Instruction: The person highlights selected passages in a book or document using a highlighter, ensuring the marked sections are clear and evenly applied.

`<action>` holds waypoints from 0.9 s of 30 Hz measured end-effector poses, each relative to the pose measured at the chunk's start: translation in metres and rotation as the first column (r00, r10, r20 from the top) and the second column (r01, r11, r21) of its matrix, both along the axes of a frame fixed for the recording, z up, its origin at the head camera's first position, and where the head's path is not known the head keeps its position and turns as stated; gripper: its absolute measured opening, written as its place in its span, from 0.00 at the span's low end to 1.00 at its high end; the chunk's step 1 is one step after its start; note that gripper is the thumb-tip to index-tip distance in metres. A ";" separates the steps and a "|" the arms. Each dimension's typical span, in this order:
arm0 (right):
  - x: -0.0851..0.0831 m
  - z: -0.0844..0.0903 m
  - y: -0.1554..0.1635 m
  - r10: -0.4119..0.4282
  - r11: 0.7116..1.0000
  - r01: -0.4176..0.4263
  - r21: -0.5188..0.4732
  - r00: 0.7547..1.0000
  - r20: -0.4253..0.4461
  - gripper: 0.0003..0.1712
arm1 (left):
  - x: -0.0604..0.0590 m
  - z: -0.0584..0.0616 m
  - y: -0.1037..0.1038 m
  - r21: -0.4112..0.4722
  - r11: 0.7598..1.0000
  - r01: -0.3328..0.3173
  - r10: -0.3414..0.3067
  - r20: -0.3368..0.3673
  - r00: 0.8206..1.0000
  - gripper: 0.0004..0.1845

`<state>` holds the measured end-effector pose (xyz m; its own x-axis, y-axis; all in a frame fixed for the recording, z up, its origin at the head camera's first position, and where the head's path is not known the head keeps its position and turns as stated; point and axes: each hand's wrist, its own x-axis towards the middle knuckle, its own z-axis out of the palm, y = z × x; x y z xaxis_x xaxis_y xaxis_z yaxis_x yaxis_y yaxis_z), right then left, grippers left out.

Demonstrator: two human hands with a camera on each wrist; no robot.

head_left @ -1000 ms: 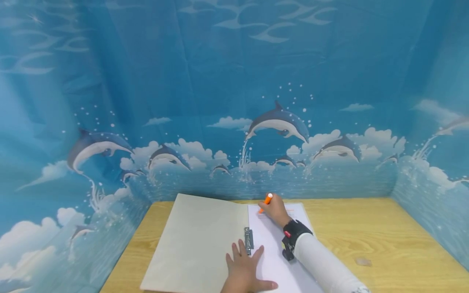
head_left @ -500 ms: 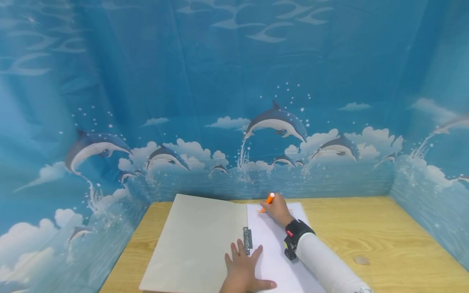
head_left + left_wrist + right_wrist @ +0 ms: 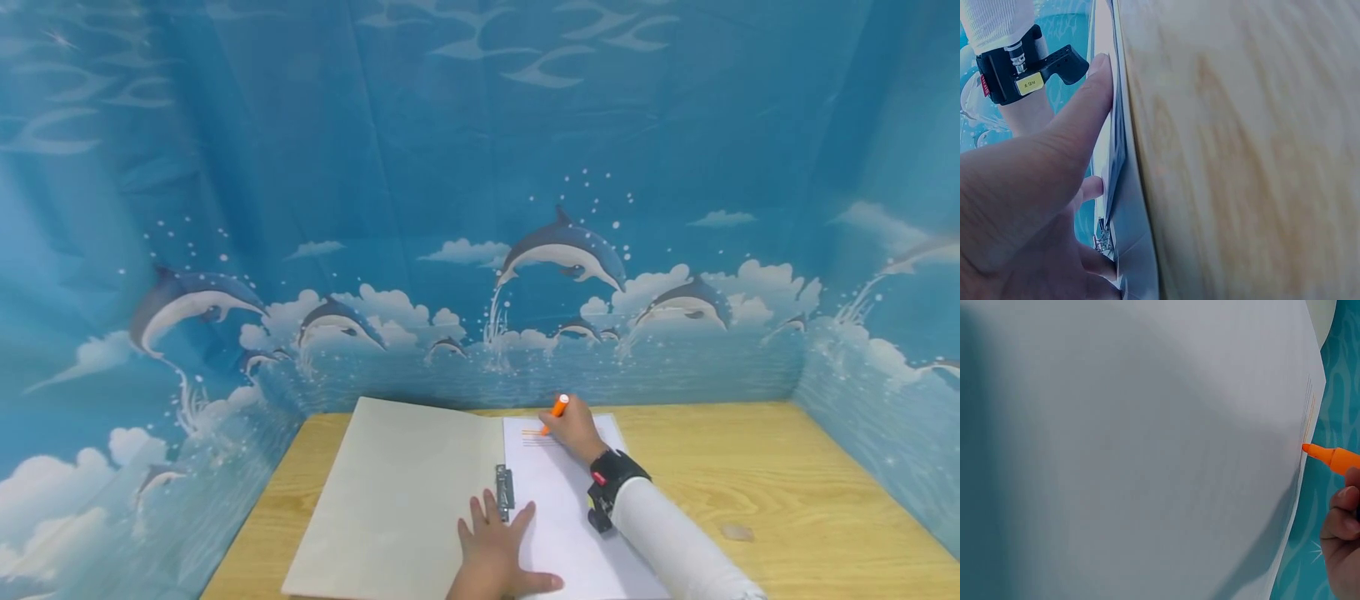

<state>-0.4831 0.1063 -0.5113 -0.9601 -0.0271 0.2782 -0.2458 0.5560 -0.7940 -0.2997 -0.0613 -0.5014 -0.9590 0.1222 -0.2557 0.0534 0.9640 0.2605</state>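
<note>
A dolphin-printed blue backdrop [image 3: 480, 208] is wrapping around the wooden table [image 3: 750, 467] where I'm working. My left hand [image 3: 495, 554] is lying flat, fingers spread, pressing the open folder [image 3: 397, 492] near its metal clip [image 3: 504, 487] so the white sheet [image 3: 562, 517] isn't sliding. My right hand [image 3: 576, 429] is pinching an orange highlighter [image 3: 556, 412], its tip touching the sheet's top lines, beside orange strokes.

Orange highlighter [image 3: 557, 409]: uncapped, tilted, tip down on the white sheet [image 3: 558, 508] at its 12 o'clock edge, beside orange-marked lines. Sheet lies flat in the open beige folder [image 3: 397, 492], cover spread toward 9 o'clock
</note>
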 end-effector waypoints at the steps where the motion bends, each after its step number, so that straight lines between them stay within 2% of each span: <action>1: 0.000 0.000 0.001 0.000 1.000 0.000 0.001 1.000 -0.005 0.23 | 0.000 0.000 0.000 0.000 1.000 -0.001 0.001 0.000 1.000 0.55; 15: 0.000 -0.001 0.013 -0.007 1.000 0.007 -0.009 1.000 -0.006 0.24 | -0.002 -0.006 -0.001 0.012 1.000 -0.007 0.007 -0.005 1.000 0.56; 27: 0.001 0.000 0.015 0.003 1.000 -0.002 0.020 0.999 -0.050 0.25 | 0.000 -0.003 -0.001 0.022 1.000 -0.013 0.014 -0.015 1.000 0.56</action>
<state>-0.4818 0.1217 -0.5108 -0.9449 -0.0357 0.3253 -0.2864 0.5710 -0.7694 -0.2996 -0.0622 -0.5042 -0.9644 0.1146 -0.2385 0.0446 0.9589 0.2803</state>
